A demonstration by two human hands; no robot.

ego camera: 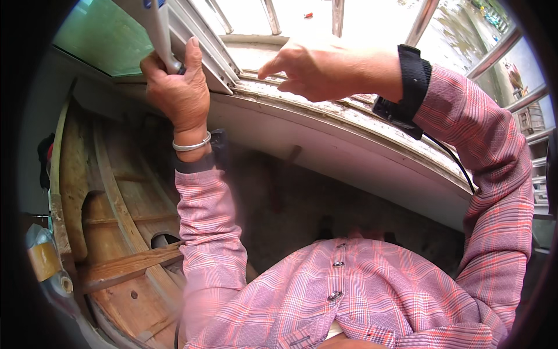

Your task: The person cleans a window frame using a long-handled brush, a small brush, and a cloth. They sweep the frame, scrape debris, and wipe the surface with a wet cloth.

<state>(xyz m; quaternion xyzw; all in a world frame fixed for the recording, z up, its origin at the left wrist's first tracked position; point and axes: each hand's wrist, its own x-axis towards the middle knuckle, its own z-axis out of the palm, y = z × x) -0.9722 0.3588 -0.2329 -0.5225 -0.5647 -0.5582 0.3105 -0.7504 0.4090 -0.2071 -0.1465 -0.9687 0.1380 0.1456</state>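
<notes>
At the upper left, my left hand (pixel 178 87) is closed round the grey handle of a brush-like tool (pixel 161 37), with blue showing at its top edge; its far end is cut off. It is beside the white frame of a sliding window (pixel 198 48). My right hand (pixel 305 70) is over the window sill track (pixel 279 91), palm down with fingers bent and apart, and nothing shows in it. Dark debris lies along the track. Whether the fingertips touch the track I cannot tell.
Metal window bars (pixel 338 17) stand beyond the sill. A wooden framework of boards (pixel 117 266) is low on the left, beside a plastic bottle with a yellow band (pixel 45 261). Green glass (pixel 104 43) fills the upper left. A black cable (pixel 453 157) hangs from the right wrist.
</notes>
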